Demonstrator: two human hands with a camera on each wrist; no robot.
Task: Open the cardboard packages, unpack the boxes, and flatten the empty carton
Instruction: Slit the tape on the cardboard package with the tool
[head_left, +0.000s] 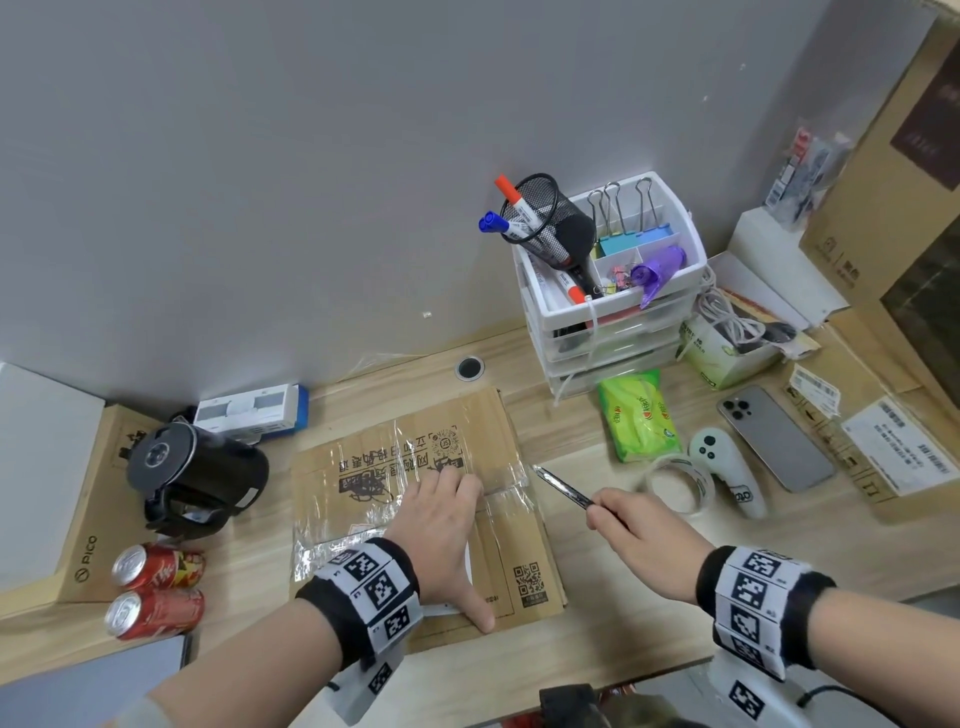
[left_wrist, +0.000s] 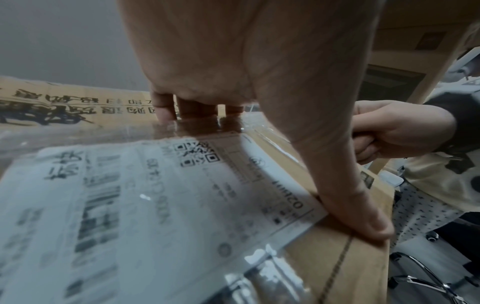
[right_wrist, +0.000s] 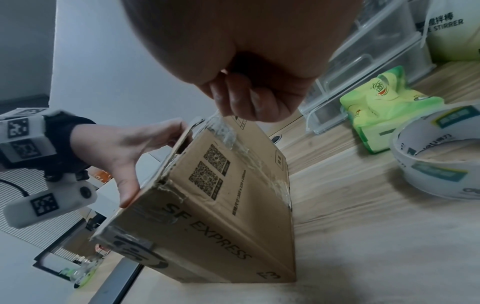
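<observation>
While the left hand (head_left: 441, 525) presses flat, fingers straight and spread, on the taped brown cardboard carton (head_left: 415, 499), the seam can be cut. The carton lies on the pale wooden desk (head_left: 649, 587), in front of the white plastic drawer organiser (head_left: 613, 291) and to its left. The right hand (head_left: 639, 535), fingers curled tight round the slim black utility knife (head_left: 563, 487), holds the blade just beside the carton's right edge. Advised: run a shallow cut along the clear tape (head_left: 506, 491), away from the bracing fingers, so the contents escape damage. Keep the left thumb clear of the blade's path.
</observation>
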